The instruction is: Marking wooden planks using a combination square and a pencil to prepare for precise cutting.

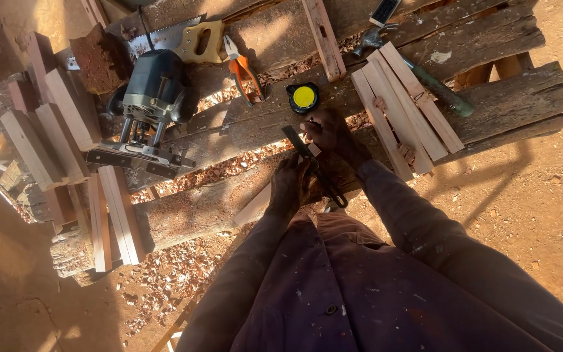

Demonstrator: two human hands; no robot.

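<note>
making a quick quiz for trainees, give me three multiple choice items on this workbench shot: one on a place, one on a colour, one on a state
1. Where does the tape measure lie?
A. on the ground
B. on the bench just beyond the hands
C. on the router

2. What colour are the pliers' handles?
A. orange
B. blue
C. white

3. What state are the hands in?
A. both empty
B. left hand and right hand holding a dark metal tool against a wood strip
C. resting on the saw

Key: B, it sits above the hands; A, orange grips show; B, both hands are on the tool.
</note>
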